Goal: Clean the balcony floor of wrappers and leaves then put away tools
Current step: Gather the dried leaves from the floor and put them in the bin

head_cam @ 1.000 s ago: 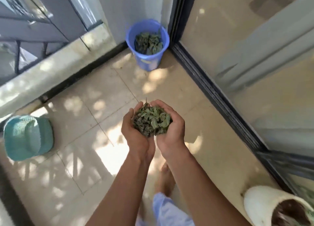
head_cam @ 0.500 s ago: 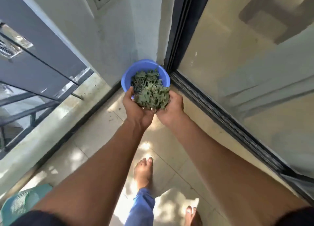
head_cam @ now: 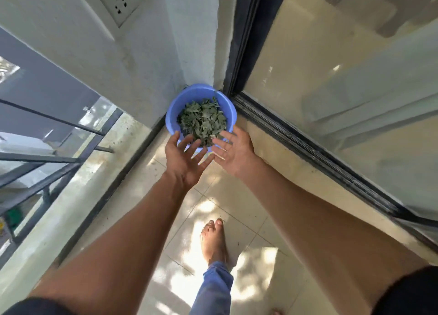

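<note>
Blue bucket (head_cam: pixel 174 115), holding dried leaves (head_cam: pixel 202 121): at 12 o'clock, just beyond both hands. Left hand (head_cam: pixel 183 159) and right hand (head_cam: pixel 233 152): fingers spread, palms up, empty, equally near.

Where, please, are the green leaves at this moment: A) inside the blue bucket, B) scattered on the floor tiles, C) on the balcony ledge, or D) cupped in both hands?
A: the leaves fill the blue bucket, while the left hand and right hand are spread, holding nothing.
</note>
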`<state>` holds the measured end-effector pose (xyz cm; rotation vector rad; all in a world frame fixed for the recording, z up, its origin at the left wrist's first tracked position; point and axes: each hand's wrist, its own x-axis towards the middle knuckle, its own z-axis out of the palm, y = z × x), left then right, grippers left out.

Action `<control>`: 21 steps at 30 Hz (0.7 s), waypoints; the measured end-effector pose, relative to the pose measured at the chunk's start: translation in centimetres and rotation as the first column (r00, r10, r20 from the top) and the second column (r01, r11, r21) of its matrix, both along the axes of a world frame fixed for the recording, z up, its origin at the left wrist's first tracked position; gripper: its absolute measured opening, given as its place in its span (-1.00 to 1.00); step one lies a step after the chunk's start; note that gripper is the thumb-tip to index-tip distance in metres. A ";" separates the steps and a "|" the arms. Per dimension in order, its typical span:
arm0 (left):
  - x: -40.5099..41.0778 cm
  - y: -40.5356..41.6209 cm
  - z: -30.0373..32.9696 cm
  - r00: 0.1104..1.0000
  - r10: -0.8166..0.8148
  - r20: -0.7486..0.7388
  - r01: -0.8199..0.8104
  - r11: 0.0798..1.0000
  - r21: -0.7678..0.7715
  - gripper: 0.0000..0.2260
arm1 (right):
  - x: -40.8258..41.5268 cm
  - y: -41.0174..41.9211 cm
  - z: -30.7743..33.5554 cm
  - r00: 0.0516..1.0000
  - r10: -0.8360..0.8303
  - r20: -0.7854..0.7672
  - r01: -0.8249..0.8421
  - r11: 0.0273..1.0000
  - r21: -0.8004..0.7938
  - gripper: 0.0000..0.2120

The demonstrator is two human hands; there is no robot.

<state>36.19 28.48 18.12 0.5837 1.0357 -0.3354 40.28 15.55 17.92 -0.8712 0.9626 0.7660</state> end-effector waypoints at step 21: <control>-32.6 -29.0 2.3 0.266 -0.923 -0.279 0.957 0.217 0.194 -0.74 | -47.4 -31.2 3.3 0.909 -0.418 -0.008 0.384 0.842 -0.378 -0.75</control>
